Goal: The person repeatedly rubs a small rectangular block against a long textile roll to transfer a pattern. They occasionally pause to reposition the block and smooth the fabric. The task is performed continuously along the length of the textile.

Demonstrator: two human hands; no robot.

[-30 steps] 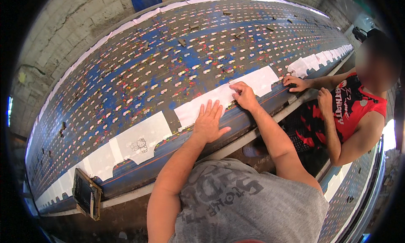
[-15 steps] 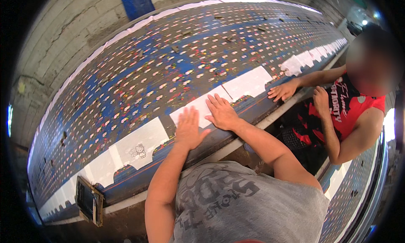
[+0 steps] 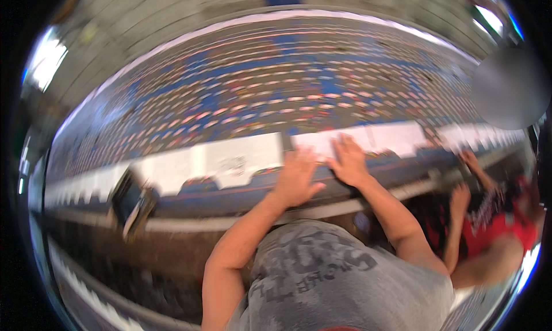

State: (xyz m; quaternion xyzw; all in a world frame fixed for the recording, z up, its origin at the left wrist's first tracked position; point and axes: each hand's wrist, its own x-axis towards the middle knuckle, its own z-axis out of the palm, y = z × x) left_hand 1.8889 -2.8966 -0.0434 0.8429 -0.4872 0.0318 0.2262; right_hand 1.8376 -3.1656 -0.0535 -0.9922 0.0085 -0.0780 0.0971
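Note:
My left hand (image 3: pixel 296 177) lies flat, fingers stretched out, over the near left part of a white cut piece (image 3: pixel 317 140) on the long table. Beside it, my right hand (image 3: pixel 349 161) rests on the same piece with its fingers spread. Neither hand grips anything. To the left, past a narrow gap, lies another white piece (image 3: pixel 261 150) bearing a faint dark outline print. A further white piece (image 3: pixel 402 136) adjoins on the right. Motion blurs the picture, so whether the pieces are cloth or paper cannot be told.
A dark rectangular frame (image 3: pixel 129 201) with light edges leans at the table's near edge on the left. The blue-grey tabletop (image 3: pixel 230 184) carries rows of small coloured marks. At the right, a co-worker in red (image 3: pixel 500 233) has a hand (image 3: pixel 471 160) by the table edge.
The view has swung, shifting the table and the co-worker within the picture. Both my hands stay flat on the same white piece. The co-worker sits lower and farther right in view.

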